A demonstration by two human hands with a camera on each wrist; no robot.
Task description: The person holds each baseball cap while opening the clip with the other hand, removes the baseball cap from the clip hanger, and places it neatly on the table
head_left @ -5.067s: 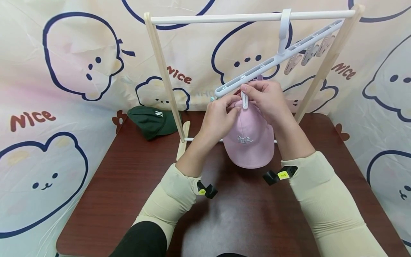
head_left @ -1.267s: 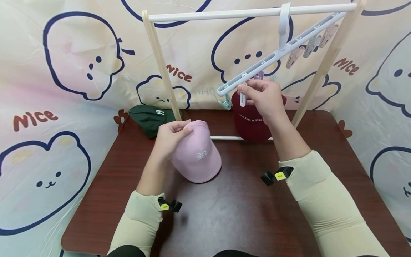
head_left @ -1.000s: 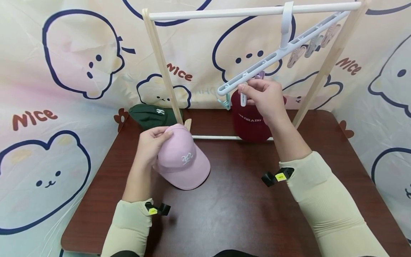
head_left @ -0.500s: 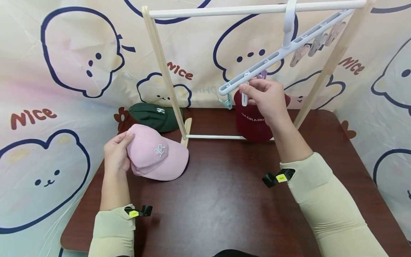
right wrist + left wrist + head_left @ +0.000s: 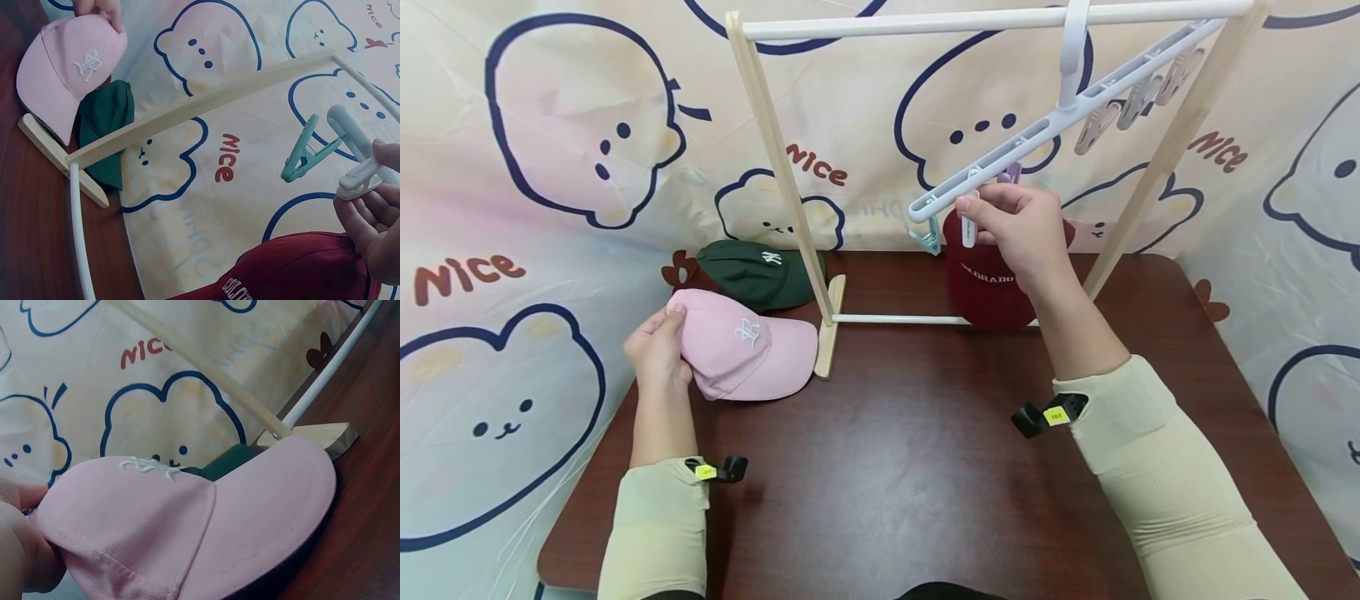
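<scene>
My left hand (image 5: 658, 350) grips the crown of a pink baseball cap (image 5: 730, 346) at the table's left side, its brim pointing right toward the rack's wooden foot. In the left wrist view the cap (image 5: 144, 519) fills the lower half. My right hand (image 5: 1018, 229) pinches a white clothespin (image 5: 970, 225) under the near end of a white clip hanger (image 5: 1015, 150). The right wrist view shows that clothespin (image 5: 359, 178) between thumb and fingers, beside a teal clothespin (image 5: 306, 153). A dark red cap (image 5: 988, 283) hangs behind the right hand, partly hidden by it.
A green cap (image 5: 760, 275) lies at the back left, behind the pink one. The rack's wooden post (image 5: 782, 167) and low white rod (image 5: 902, 319) stand across the table. Several clothespins hang on the hanger's far end near the right post (image 5: 1176, 150).
The left hand has carried the pink cap away from the hanger, down and left across the table to beside the green cap. The right hand has stayed at the white clothespin.
</scene>
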